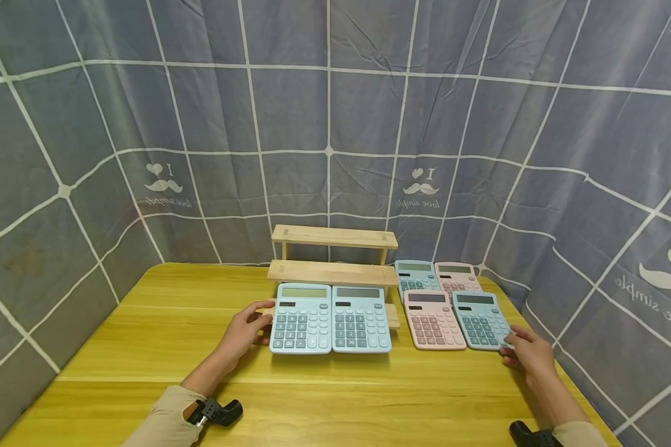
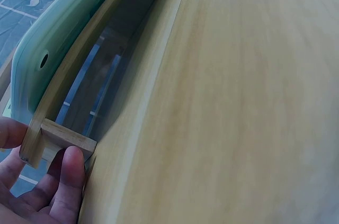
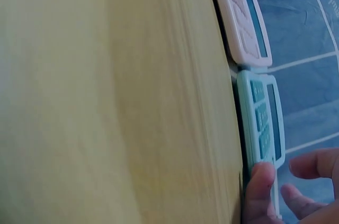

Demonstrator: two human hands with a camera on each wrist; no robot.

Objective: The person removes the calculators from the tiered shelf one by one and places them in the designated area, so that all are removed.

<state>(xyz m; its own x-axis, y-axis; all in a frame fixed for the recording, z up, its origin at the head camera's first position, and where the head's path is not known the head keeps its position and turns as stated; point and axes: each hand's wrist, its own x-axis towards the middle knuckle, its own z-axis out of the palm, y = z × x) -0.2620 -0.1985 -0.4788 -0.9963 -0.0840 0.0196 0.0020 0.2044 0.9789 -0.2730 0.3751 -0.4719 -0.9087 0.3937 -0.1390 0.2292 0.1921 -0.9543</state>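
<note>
A tiered wooden rack (image 1: 335,272) stands mid-table. Two light blue calculators, one on the left (image 1: 301,320) and one on the right (image 1: 361,320), lean side by side on its lowest tier. My left hand (image 1: 245,329) grips that tier's left end. In the left wrist view, its fingers (image 2: 72,168) bend about the end board and support. At the right, my right hand (image 1: 531,354) is at the lower right corner of a blue calculator (image 1: 483,320). Its thumb (image 3: 260,181) touches the near edge, while the other fingertips stand apart from the thumb.
A pink calculator (image 1: 435,320) lies left of the blue one under my right hand. Behind them are another blue calculator (image 1: 416,275) and another pink one (image 1: 457,277). A grey checked curtain (image 1: 291,112) surrounds the yellow wooden table (image 1: 324,397) at the back and sides.
</note>
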